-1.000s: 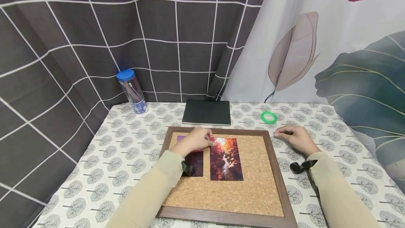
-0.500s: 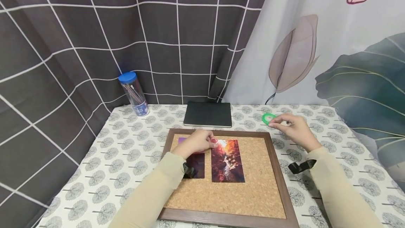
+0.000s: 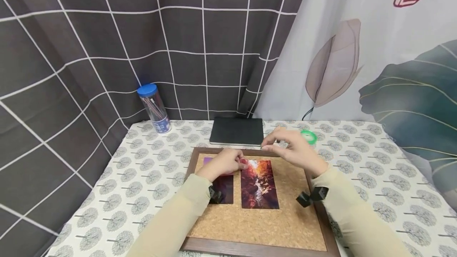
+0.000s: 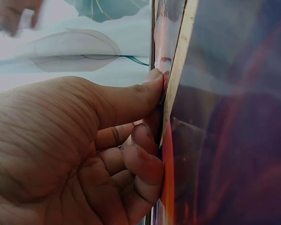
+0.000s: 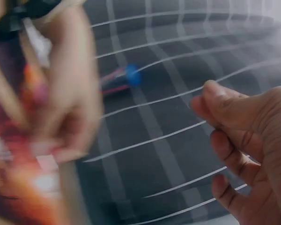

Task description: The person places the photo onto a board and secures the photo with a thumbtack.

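Observation:
In the head view my left hand (image 3: 225, 163) is at the upper left corner of a red forest photo (image 3: 259, 187), thumb and curled fingers gripping at its edge. The photo lies on a framed corkboard (image 3: 250, 227). A purple-and-dark photo (image 3: 227, 193) beside it is partly hidden by my left arm. In the left wrist view, the thumb (image 4: 145, 93) meets the edge of the photo. My right hand (image 3: 296, 150) hovers over the board's upper edge, its thumb and index fingertips together. I cannot tell if something tiny is pinched between them; the right wrist view shows nothing there.
A green tape roll (image 3: 308, 137) lies beyond the board, behind my right hand. At the back stands a black notebook (image 3: 236, 131) lying flat, and a clear tube (image 3: 156, 110) with a blue lid is at the back left. Curtains (image 3: 185, 43) border the patterned tablecloth (image 3: 139, 181).
My right hand has gone from the table right of the board, past the tape roll, then left over the board's top edge. The left hand stays at the photo's corner.

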{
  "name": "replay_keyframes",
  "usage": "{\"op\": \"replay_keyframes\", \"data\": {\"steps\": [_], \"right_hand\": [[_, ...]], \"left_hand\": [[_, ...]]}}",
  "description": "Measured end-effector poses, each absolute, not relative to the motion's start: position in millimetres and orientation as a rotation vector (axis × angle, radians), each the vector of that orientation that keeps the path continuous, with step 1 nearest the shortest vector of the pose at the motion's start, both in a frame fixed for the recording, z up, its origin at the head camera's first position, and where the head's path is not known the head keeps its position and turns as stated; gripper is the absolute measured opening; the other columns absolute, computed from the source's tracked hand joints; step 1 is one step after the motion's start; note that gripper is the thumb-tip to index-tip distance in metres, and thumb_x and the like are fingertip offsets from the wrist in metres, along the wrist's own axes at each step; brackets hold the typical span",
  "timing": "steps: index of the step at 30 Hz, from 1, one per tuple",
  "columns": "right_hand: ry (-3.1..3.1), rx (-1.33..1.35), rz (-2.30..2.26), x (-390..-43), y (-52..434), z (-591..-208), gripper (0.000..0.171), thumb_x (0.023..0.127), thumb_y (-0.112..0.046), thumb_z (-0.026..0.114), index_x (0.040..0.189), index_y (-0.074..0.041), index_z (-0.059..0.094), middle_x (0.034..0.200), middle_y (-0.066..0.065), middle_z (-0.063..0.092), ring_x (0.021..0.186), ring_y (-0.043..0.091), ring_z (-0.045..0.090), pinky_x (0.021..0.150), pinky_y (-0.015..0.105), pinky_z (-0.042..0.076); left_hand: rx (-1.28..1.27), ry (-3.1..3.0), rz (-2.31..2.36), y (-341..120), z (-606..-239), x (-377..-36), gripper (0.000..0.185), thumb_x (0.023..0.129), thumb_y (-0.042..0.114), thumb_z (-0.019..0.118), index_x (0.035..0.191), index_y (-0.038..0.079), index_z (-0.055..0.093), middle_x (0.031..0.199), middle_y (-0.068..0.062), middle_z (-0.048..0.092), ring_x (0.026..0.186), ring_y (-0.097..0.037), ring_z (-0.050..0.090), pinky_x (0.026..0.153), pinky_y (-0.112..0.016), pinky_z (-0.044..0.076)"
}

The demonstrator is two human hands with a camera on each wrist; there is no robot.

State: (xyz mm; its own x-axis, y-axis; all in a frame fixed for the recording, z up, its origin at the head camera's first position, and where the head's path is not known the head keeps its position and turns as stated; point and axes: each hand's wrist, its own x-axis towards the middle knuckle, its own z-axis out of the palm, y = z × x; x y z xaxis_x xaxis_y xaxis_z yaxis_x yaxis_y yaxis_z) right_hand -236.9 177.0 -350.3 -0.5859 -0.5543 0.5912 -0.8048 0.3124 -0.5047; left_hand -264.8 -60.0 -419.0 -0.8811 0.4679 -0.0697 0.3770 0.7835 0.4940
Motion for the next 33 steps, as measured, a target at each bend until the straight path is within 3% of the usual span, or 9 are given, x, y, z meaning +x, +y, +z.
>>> {"op": "replay_keyframes", "data": {"steps": [4, 10, 14, 21, 27, 33], "right_hand": [[-2.553, 1.047, 1.454, -251.5, 169.2, -399.2, 0.008, 0.089, -0.021, 0.069, 0.097, -0.019, 0.071, 0.089, -0.003, 0.071, 0.081, 0.012, 0.062, 0.072, 0.025, 0.05], [-2.711, 1.019, 1.363, -264.3, 167.7, -442.1, 0.01, 0.092, -0.029, 0.066, 0.097, -0.022, 0.071, 0.09, -0.008, 0.073, 0.085, 0.009, 0.065, 0.077, 0.023, 0.049], [-2.652, 1.025, 1.264, -266.8, 169.9, -447.0, 0.008, 0.092, -0.033, 0.065, 0.097, -0.028, 0.07, 0.092, -0.014, 0.071, 0.086, 0.004, 0.063, 0.077, 0.022, 0.048], [-2.497, 1.035, 1.194, -270.7, 170.6, -443.6, 0.006, 0.09, -0.025, 0.068, 0.095, -0.026, 0.071, 0.105, -0.005, 0.069, 0.104, 0.011, 0.058, 0.094, 0.031, 0.044], [-2.505, 1.037, 1.078, -271.6, 171.3, -444.6, 0.008, 0.084, -0.025, 0.075, 0.086, -0.031, 0.071, 0.104, -0.009, 0.064, 0.102, 0.011, 0.047, 0.089, 0.033, 0.036], [-2.547, 1.067, 1.035, -271.8, 172.4, -446.6, 0.004, 0.087, -0.026, 0.072, 0.09, -0.029, 0.071, 0.1, -0.011, 0.069, 0.1, 0.01, 0.057, 0.092, 0.035, 0.041]], "left_hand": [[0.657, 2.784, 0.714, -59.7, -420.1, -263.4, 0.025, 0.084, 0.037, 0.073, 0.082, 0.015, 0.062, 0.072, 0.004, 0.063, 0.064, -0.009, 0.052, 0.063, -0.023, 0.043], [0.654, 2.781, 0.71, -59.2, -419.1, -263.6, 0.026, 0.085, 0.038, 0.072, 0.084, 0.015, 0.061, 0.072, 0.004, 0.063, 0.065, -0.01, 0.053, 0.064, -0.024, 0.043], [0.64, 2.775, 0.704, -58.4, -418.2, -264.5, 0.026, 0.085, 0.038, 0.072, 0.083, 0.015, 0.061, 0.073, 0.004, 0.063, 0.066, -0.01, 0.053, 0.065, -0.024, 0.043], [0.658, 2.769, 0.705, -59.9, -418.8, -266.9, 0.025, 0.086, 0.038, 0.072, 0.084, 0.016, 0.061, 0.074, 0.005, 0.064, 0.066, -0.009, 0.054, 0.065, -0.024, 0.043], [0.669, 2.77, 0.689, -60.3, -419.1, -267.7, 0.025, 0.086, 0.039, 0.071, 0.083, 0.016, 0.06, 0.073, 0.005, 0.064, 0.065, -0.009, 0.054, 0.065, -0.024, 0.043], [0.656, 2.768, 0.697, -60.0, -419.1, -267.0, 0.026, 0.085, 0.04, 0.072, 0.083, 0.017, 0.061, 0.072, 0.006, 0.063, 0.065, -0.009, 0.054, 0.065, -0.023, 0.043]]}}
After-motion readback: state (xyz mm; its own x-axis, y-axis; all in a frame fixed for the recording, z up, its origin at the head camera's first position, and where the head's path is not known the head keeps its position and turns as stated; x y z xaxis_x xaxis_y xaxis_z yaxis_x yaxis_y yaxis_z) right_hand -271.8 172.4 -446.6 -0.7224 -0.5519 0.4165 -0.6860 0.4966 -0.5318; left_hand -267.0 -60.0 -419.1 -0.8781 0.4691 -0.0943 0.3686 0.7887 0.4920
